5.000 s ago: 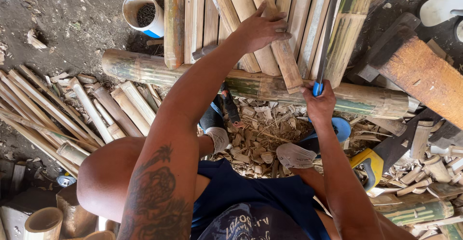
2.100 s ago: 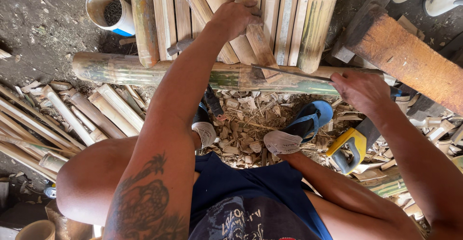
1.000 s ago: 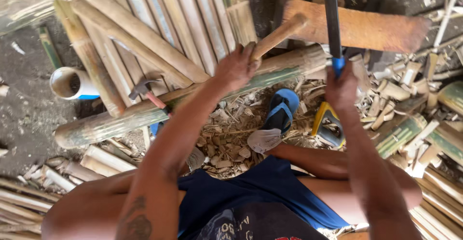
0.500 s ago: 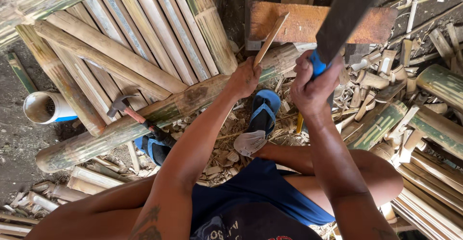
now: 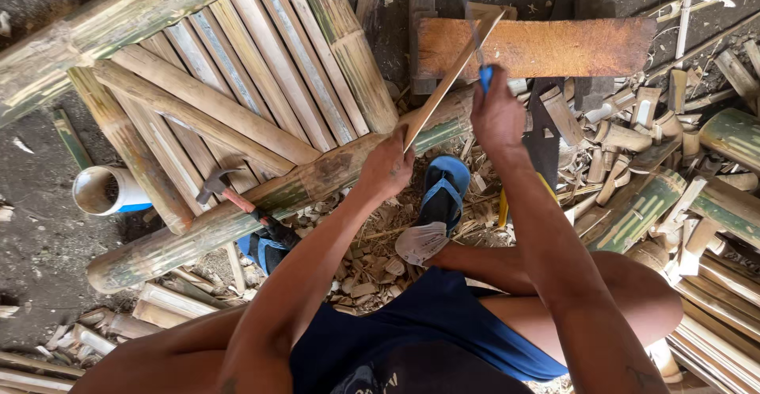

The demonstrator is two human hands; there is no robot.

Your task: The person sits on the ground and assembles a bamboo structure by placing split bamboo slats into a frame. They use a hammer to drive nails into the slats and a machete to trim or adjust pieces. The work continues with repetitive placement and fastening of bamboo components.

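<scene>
So the biggest thing here is the bamboo panel (image 5: 237,69), a row of slats laid side by side, up and to the left of the left hand (image 5: 388,164). It looks mostly put together already, with a cross slat running diagonally over it. Under it, passing right beneath the left hand, is a thick bamboo pole (image 5: 261,204) that the panel rests on. Just beyond the right hand (image 5: 497,117) sits a wooden block (image 5: 546,45), which looks like the chopping rest.

The work in hand is the thin strip (image 5: 451,81): the left hand is clamped around its lower end, holding it slanted up toward the block. The right hand is closed tight on a blue-handled blade (image 5: 475,41), edge up against the strip, so I'd guess trimming is underway and this piece isn't fitted yet.

A hammer (image 5: 229,196) lies on the pole, well left of the left hand, untouched. Shavings (image 5: 372,275) are scattered below both hands.
</scene>
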